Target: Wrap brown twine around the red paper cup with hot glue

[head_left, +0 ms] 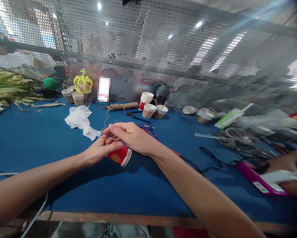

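A red paper cup [118, 156] with a white rim lies tilted under my hands, its mouth toward the lower right. My left hand [98, 151] is closed around the cup's narrow end, which the fingers mostly hide. My right hand [132, 135] crosses over the left, its fingers pinched on a thin brown twine [107, 121]. The strand trails from my fingertips back toward a twine roll [124, 106] lying on the blue tabletop [106, 191]. Where the twine meets the cup is hidden by my fingers.
White crumpled cloth [79, 118] lies left of my hands. Behind stand twine-handled cups [149, 111], stacked white cups [146, 97], pliers [139, 118] and a yellow crown [82, 82]. Husks [6, 87] lie far left. Blurred at right are cables, a purple power strip [250, 178] and another person's hand [284, 162].
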